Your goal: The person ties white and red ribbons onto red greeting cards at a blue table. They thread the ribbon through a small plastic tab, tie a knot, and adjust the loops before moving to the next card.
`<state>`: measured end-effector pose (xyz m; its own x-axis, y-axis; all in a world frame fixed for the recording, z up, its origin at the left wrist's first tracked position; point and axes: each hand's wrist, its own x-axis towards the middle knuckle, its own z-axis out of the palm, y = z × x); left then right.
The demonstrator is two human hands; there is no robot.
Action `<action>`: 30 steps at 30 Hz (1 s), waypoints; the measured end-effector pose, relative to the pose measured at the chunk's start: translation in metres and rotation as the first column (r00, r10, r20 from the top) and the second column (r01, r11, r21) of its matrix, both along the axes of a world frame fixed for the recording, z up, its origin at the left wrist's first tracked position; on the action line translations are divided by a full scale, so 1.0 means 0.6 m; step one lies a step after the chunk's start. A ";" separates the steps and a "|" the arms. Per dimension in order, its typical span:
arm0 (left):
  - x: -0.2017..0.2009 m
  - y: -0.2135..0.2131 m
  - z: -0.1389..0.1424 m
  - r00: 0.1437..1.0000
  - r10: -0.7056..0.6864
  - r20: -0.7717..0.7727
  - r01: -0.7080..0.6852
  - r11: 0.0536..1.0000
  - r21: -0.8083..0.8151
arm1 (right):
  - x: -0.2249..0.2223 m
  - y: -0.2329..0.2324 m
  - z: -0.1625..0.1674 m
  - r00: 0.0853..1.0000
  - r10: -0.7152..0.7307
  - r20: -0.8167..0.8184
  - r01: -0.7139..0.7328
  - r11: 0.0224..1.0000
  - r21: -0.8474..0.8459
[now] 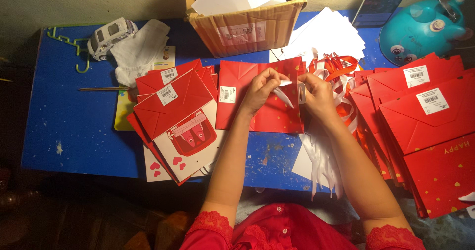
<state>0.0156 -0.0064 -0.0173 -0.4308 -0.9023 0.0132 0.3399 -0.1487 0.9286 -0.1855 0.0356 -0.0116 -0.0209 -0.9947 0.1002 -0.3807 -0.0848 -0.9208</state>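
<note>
A flat red paper gift bag (247, 106) lies in the middle of the blue table (69, 121). My left hand (260, 89) rests on the bag and pinches a white ribbon (284, 96) near the bag's right edge. Just to the right, my right hand (319, 94) pinches the same ribbon's other part beside a small white tag at that edge. Loose white ribbons (321, 166) hang under my right forearm.
A pile of red and white gift bags (173, 116) lies to the left, another red pile (425, 126) to the right. Behind are a cardboard box of white sheets (247, 22), white sheets (326, 35), red ribbons (339, 64), a teal lamp (420, 30), a toy van (111, 35) and a cloth.
</note>
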 end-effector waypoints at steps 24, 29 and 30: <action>-0.016 -0.001 0.001 0.963 0.101 0.251 -0.081 0.993 -0.088 | -0.003 -0.007 -0.001 0.999 0.017 0.029 -0.016 1.000 -0.018; -0.022 0.014 0.016 0.907 0.199 0.372 -0.122 0.968 -0.220 | -0.004 -0.006 0.002 1.000 0.023 0.011 -0.023 1.000 0.002; -0.024 0.017 0.018 0.870 0.262 0.417 -0.136 0.942 -0.307 | -0.004 -0.005 0.003 1.000 0.024 0.005 -0.024 1.000 0.002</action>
<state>0.0013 0.0037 -0.0065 -0.2586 -0.9598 0.1088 -0.1236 0.1446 0.9818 -0.1880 0.0324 -0.0097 0.0027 -0.9952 0.0982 -0.3736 -0.0921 -0.9230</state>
